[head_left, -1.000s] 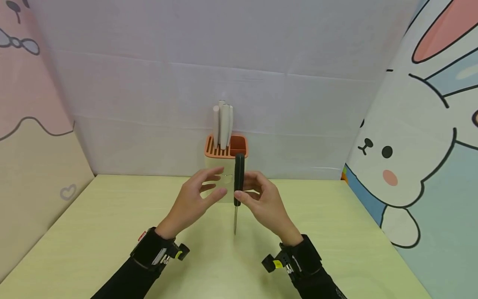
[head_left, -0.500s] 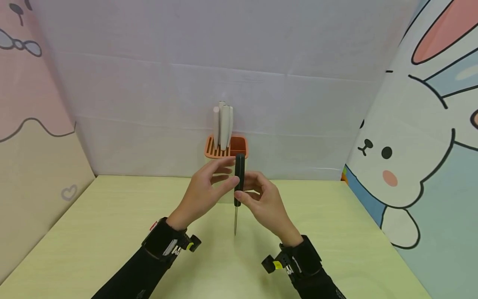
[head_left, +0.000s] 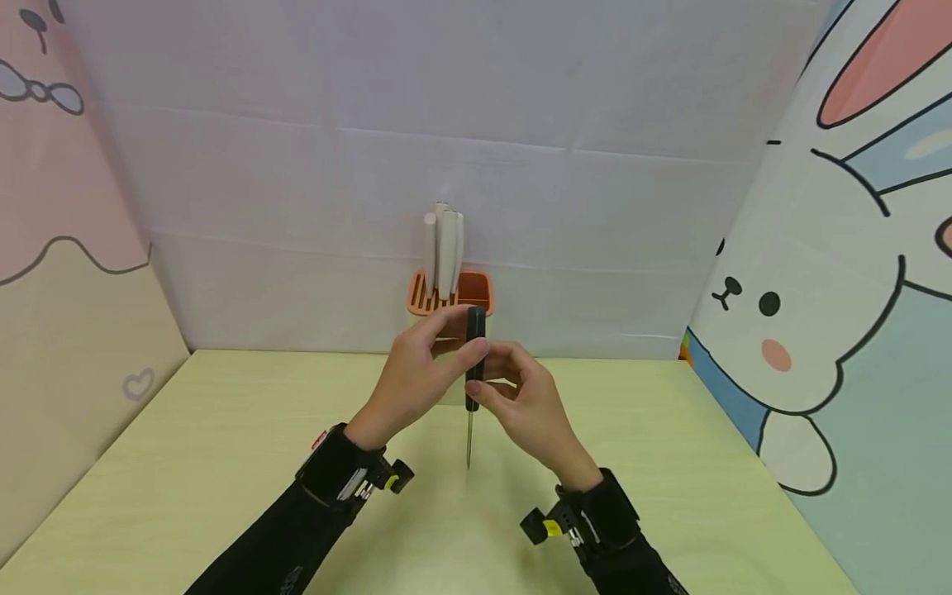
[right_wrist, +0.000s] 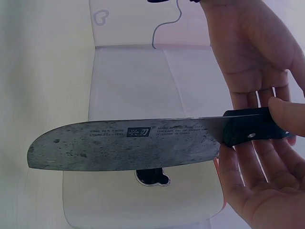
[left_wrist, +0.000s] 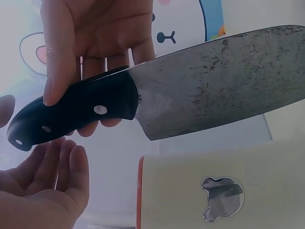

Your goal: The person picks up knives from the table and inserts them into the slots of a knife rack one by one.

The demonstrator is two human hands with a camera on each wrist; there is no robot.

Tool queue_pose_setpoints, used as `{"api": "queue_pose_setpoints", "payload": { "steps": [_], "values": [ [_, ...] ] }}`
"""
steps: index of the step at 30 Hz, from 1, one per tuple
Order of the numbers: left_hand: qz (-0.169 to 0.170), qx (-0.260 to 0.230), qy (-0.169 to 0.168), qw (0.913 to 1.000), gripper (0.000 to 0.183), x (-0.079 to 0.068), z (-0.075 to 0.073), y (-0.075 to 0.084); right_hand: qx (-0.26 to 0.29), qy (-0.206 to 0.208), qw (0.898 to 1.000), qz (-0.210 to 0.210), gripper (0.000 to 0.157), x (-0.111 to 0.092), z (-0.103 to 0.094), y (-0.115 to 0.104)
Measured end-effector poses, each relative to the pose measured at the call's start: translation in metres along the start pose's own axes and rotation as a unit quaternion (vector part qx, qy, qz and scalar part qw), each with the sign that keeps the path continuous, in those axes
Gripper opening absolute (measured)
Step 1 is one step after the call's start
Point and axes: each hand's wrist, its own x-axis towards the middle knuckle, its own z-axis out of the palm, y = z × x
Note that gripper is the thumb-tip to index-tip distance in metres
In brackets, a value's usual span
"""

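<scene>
A kitchen knife with a black riveted handle [head_left: 475, 322] is held upright, handle up and blade [left_wrist: 219, 86] down, in front of the knife block. The head view sees it nearly edge-on. My right hand [head_left: 526, 405] grips the lower part of the handle, thumb on the near side. My left hand [head_left: 409, 380] is around the handle's upper end, its thumb overlapping the handle in the head view. In the left wrist view the left fingers [left_wrist: 52, 167] lie right at the handle's butt, thumb standing apart from it. Dark marks and stamped lettering show on the blade [right_wrist: 119, 148].
Behind the hands stands a cream knife block [right_wrist: 109, 195] with an orange slotted top [head_left: 476, 285]. Several white-handled knives [head_left: 446, 248] stand in its slots. A pale tabletop [head_left: 238, 446] meets a white backdrop, with printed cartoon panels [head_left: 811, 314] on both sides.
My left hand has moved right and slightly up, bringing its thumb and fingers to the top of the knife handle. The right hand and the knife have stayed in place.
</scene>
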Motion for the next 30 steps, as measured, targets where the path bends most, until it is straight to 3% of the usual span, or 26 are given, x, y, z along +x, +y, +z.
{"api": "queue_pose_setpoints", "payload": {
  "steps": [15,17,19,22,24,26,30],
  "values": [
    [-0.002,0.008,0.011,0.9999,0.035,0.002,0.002,0.007,-0.002,-0.002,1.000,0.001,0.037,0.000,0.000,0.000],
    [-0.002,0.006,0.013,0.9999,0.034,0.002,0.002,0.005,-0.002,-0.002,1.000,0.001,0.036,0.000,0.000,-0.001],
    [0.003,0.005,0.016,0.9999,0.034,0.003,0.004,-0.006,-0.001,-0.001,1.000,0.002,0.036,0.000,0.000,-0.001],
    [0.003,0.006,0.019,0.9998,0.032,0.003,0.005,-0.006,-0.002,0.000,1.000,0.004,0.035,0.000,0.000,-0.003],
    [0.004,0.010,0.021,0.9997,0.031,0.003,0.005,-0.004,-0.004,0.000,1.000,0.005,0.035,0.000,0.000,-0.004],
    [-0.003,0.014,0.022,0.9996,0.029,0.002,0.004,0.007,-0.006,0.001,1.000,0.006,0.035,0.000,-0.001,-0.005],
    [-0.004,0.021,0.024,0.9995,0.029,0.002,0.004,0.008,-0.006,0.000,1.000,0.007,0.036,0.000,-0.001,-0.005]
  ]
}}
